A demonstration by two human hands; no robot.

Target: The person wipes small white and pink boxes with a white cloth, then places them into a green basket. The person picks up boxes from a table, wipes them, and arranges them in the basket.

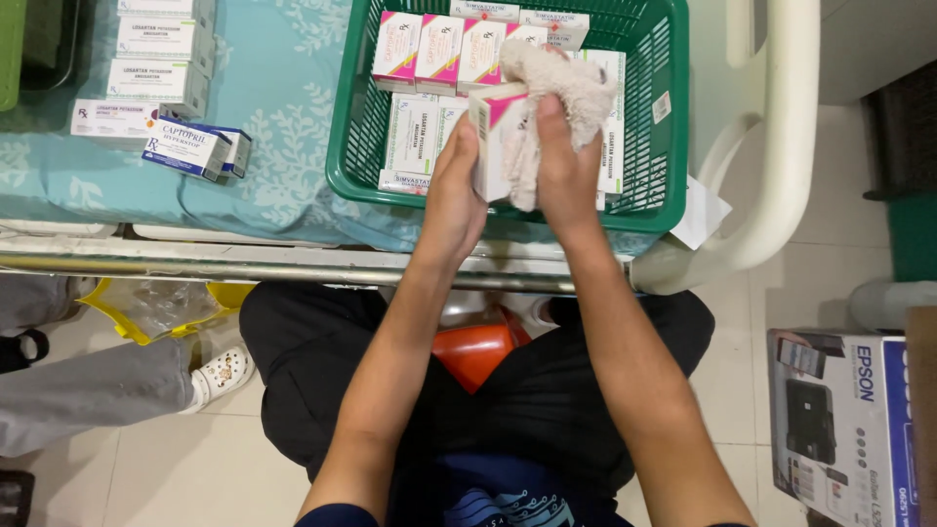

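**A:** So what's the person at the table got in their hands?

**B:** The left hand (457, 190) is wrapped round a small white carton with a pink corner (491, 137), fingers closed on its left side, holding it upright just above the near edge of the green plastic basket (376, 117). The right hand (564, 166) is bunched around a fluffy off-white cloth (566, 93), thumb pressing it flat against the carton's right face. So both hands are closed, one gripping the box, one clamping the rag onto it.

**A:** And what's in the basket?

**B:** More cartons. A row of the same pink-and-white boxes (434, 51) stands along the far side, and plain white ones (415, 137) lie flat nearer, just left of the held box. Some more white boxes stand behind the cloth, partly hidden.

**A:** Anything outside it?

**B:** Off to the left, on the teal leaf-print tablecloth (278, 117), there's a stack of white boxes (156, 59) at the far side and a blue-and-white box (190, 148) lying at an angle nearer. The person sits with an orange thing (478, 351) between their knees; can't tell what it is. A printer box (844, 420) stands on the floor to the right, and someone else's leg and white clog (223, 373) show at the left.
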